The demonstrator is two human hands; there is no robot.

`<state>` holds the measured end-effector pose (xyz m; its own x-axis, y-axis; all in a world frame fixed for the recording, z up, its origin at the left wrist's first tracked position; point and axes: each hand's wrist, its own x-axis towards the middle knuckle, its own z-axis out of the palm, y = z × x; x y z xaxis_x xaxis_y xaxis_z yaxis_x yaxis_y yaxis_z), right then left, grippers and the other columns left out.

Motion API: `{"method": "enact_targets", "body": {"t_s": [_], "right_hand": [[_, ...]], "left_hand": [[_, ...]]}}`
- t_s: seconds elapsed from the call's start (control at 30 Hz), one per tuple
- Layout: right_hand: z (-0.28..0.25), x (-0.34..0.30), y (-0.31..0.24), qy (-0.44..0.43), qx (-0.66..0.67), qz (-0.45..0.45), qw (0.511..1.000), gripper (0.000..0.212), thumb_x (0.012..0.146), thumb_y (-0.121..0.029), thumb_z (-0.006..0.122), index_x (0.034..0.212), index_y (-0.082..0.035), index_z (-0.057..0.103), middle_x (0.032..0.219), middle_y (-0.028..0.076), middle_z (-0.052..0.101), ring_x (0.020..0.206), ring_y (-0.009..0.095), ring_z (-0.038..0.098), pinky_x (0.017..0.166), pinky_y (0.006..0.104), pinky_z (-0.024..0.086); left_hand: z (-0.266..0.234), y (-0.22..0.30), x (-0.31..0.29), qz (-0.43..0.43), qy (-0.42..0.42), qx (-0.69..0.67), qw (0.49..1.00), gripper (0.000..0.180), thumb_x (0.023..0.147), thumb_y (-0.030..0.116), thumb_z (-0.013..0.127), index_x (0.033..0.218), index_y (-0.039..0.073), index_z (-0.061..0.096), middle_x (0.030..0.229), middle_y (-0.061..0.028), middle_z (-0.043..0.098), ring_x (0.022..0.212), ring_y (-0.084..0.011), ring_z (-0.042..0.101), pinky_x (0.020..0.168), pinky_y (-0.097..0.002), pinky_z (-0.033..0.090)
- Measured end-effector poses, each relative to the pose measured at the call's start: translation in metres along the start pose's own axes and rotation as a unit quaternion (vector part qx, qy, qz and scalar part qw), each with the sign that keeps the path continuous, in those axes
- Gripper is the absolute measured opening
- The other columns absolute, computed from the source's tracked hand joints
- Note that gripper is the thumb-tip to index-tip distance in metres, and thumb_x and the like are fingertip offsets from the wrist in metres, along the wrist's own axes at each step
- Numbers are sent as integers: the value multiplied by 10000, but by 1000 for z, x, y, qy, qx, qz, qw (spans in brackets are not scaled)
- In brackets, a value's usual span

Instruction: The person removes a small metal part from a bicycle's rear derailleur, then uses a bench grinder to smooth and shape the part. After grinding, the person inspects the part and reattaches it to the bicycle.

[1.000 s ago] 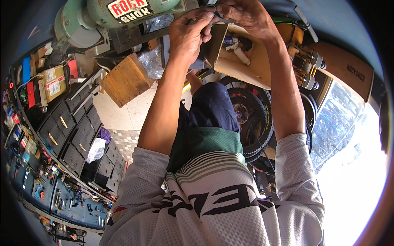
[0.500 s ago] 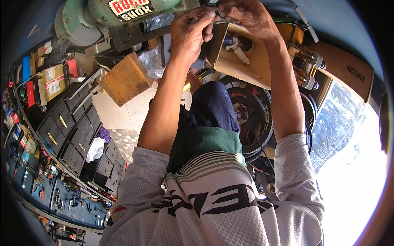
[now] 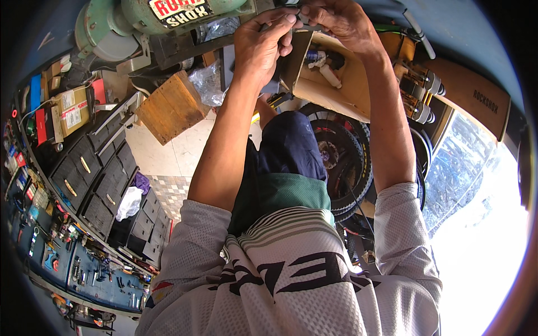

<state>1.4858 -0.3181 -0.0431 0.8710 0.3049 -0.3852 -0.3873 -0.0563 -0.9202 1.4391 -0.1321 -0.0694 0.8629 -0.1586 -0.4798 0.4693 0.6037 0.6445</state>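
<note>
Both my arms stretch up to the top edge, where the hands meet fingertip to fingertip. My left hand (image 3: 262,46) is closed, thumb pressed to its curled fingers. Beside it my right hand (image 3: 338,23) is pinched shut too. A small dark piece (image 3: 300,18) shows between the fingertips; its kind is too small and too covered to make out, and the picture's edge cuts off part of the hands. Under the right forearm stands an open cardboard box (image 3: 336,101) with a white tube (image 3: 330,76) and a dark blue bottle in it.
A green bench grinder (image 3: 131,19) stands at the upper left. Below it are a wooden block (image 3: 172,107), clear plastic wrap (image 3: 208,84) and black drawers (image 3: 84,162). Hand tools lie on a blue bench (image 3: 106,280) at lower left. Bicycle wheels (image 3: 358,168) stand right of my legs.
Both hands have shifted very slightly, staying together at the top edge around the small dark piece. The rest looks the same.
</note>
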Motion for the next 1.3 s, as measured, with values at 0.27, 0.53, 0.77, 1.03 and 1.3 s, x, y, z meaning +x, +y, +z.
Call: {"method": "enact_targets", "body": {"t_s": [0.27,0.53,0.77,1.03,1.3], "right_hand": [[-1,-1,-5,2,-40,11,999,340,942,-305,734,1053,14,695,909,24,693,819,112,611,698,275,491],[-7,-3,3,11,-30,-7,999,366,941,-320,737,1065,22,696,912,22,698,805,112,616,693,274,504],[-14,-32,4,54,-165,-32,984,507,886,-356,755,1192,38,666,948,116,717,846,169,656,772,313,529],[20,-89,-10,73,-137,-100,983,456,838,-204,799,1254,-78,660,887,-4,666,771,78,599,720,272,514],[44,-98,-5,84,-138,-146,976,491,822,-117,801,1288,-117,646,886,-22,631,721,68,575,685,245,501]], "left_hand": [[0,1,0,-2,-6,2,1000,185,884,65,757,1058,19,711,915,-101,727,623,-84,535,540,-243,390],[1,0,0,-3,-9,6,1000,200,881,68,762,1069,19,712,920,-111,727,623,-86,537,541,-243,392],[-3,-5,-14,-39,-15,66,997,248,907,109,743,1135,18,706,940,-116,708,631,-73,523,543,-241,398],[0,21,-61,-27,-59,125,990,244,960,140,682,1163,4,683,953,-143,706,615,-73,515,526,-220,393],[-3,33,-80,-11,-59,127,990,211,960,106,680,1125,-25,677,936,-165,709,609,-80,524,520,-223,397]]}}
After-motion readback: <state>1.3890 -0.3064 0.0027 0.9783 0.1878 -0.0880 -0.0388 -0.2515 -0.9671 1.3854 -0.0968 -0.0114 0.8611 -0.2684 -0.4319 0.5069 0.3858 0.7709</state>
